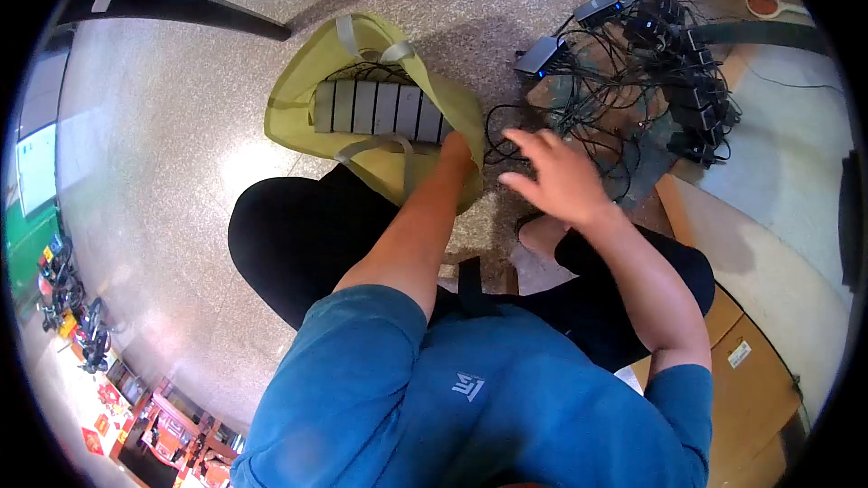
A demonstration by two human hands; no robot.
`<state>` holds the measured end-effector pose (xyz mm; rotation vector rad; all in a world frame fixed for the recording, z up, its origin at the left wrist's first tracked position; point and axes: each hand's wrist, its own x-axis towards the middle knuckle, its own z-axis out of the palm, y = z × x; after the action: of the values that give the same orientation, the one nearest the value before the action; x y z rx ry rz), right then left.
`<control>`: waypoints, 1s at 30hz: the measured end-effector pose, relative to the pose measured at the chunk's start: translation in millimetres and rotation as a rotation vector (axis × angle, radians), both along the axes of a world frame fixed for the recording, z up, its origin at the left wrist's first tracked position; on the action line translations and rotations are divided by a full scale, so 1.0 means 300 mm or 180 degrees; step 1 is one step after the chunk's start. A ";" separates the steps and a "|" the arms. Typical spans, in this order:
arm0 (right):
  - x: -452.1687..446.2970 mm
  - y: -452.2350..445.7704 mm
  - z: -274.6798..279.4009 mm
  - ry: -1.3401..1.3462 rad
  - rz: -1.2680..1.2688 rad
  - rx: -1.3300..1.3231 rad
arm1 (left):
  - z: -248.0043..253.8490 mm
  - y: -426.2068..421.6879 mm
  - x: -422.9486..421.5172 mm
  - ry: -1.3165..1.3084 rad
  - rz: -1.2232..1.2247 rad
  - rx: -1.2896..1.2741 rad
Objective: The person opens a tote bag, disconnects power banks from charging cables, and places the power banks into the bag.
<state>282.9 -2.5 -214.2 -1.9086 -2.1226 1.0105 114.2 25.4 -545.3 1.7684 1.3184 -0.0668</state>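
Note:
A yellow-green tote bag [294, 113] with grey handles stands open on the floor in front of me. Inside it, several flat grey boxes [366, 108] stand in a tight row, with black cables behind them. My left hand [458, 146] reaches down into the bag's right end, beside the last box; its fingers are hidden. To the right of the bag, my right hand [562, 183] hovers with fingers apart and nothing in it. Just beyond it lies a tangle of black cables [588, 117]. Small grey devices [542, 56] with blue lights sit among the cables.
Black adapters [696, 99] are bunched at the tangle's right side. A cardboard box [746, 380] lies near my right elbow. A dark furniture leg [181, 7] crosses the upper left. My bent legs [303, 230] frame the near side of the bag.

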 end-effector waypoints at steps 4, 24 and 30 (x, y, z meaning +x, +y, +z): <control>-0.170 0.047 -0.058 -0.0401 -0.0068 -0.0292 | 0.000 0.007 0.006 0.0009 -0.0363 -0.0055; -0.092 0.146 -0.168 0.0029 -0.0842 0.0372 | -0.009 0.337 -0.123 0.0977 -0.0353 0.0162; -0.095 0.140 -0.177 0.0139 -0.0770 0.0284 | 0.159 0.320 0.023 0.0287 -0.0149 0.1001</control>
<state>254.3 39.5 -267.2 -2.0186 -1.8248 0.8846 120.9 121.4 -497.7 2.0818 1.4117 0.0376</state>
